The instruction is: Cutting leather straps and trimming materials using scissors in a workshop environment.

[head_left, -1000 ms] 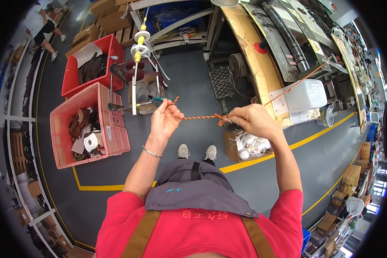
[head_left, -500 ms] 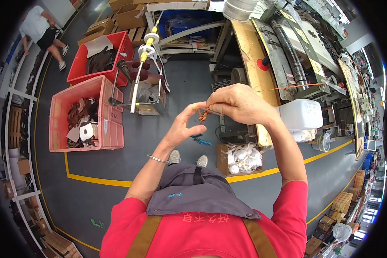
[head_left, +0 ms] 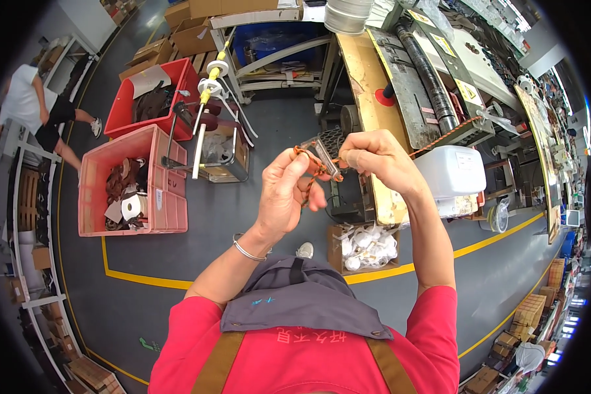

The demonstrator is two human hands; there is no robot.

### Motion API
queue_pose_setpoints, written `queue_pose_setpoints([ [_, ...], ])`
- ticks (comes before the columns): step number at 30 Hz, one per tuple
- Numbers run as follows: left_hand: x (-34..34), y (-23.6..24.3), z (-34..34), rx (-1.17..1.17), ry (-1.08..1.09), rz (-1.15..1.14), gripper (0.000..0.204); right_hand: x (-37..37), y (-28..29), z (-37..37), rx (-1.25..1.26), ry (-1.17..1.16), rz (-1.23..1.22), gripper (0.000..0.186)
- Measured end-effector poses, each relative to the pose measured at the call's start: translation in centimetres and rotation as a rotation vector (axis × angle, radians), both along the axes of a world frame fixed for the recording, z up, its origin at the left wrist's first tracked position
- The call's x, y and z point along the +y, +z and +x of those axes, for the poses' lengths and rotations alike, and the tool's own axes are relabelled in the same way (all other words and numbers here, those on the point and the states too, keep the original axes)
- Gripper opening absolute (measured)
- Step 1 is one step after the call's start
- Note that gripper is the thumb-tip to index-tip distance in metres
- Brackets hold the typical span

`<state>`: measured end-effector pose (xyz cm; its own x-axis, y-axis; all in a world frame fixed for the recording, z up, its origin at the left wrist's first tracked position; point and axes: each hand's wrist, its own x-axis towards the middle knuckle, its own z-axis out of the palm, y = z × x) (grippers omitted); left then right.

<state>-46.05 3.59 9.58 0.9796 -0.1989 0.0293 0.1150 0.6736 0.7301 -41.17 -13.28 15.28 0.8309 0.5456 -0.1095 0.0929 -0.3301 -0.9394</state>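
Observation:
My left hand and my right hand are raised close together in front of me. Between them I hold an orange braided cord looped through a small clear plastic piece. The left fingers pinch the cord's loop and the right fingers pinch the piece's far end. From the right hand the cord runs taut toward the machine on the yellow workbench. A silver bangle circles my left wrist.
Two red crates of scraps stand at the left beside a metal spool stand. A white plastic jug sits by the bench, and a cardboard box of white parts lies on the floor. A person walks at far left.
My hands were spread apart with the cord stretched between them. They have come together and risen, and the cord is now looped at the clear piece.

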Motion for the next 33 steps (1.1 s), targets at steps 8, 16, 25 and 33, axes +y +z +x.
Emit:
queue_pose_setpoints([
  [8,1.4,2.0,1.7,0.010,0.085,-0.007,0.022,-0.9,-0.2,-0.4,0.089,-0.107,0.113,0.015],
  [16,3.3,2.2,4.4,0.028,0.144,-0.022,0.022,0.5,0.7,0.6,0.039,-0.095,0.177,0.014],
  [25,6.1,0.5,8.4,0.127,-0.296,-0.464,0.020,2.3,0.3,1.8,-0.033,-0.295,0.098,0.014],
  [33,7.0,0.8,12.1,-0.011,-0.523,0.193,0.013,3.4,0.8,3.0,-0.089,-0.419,0.031,0.013],
])
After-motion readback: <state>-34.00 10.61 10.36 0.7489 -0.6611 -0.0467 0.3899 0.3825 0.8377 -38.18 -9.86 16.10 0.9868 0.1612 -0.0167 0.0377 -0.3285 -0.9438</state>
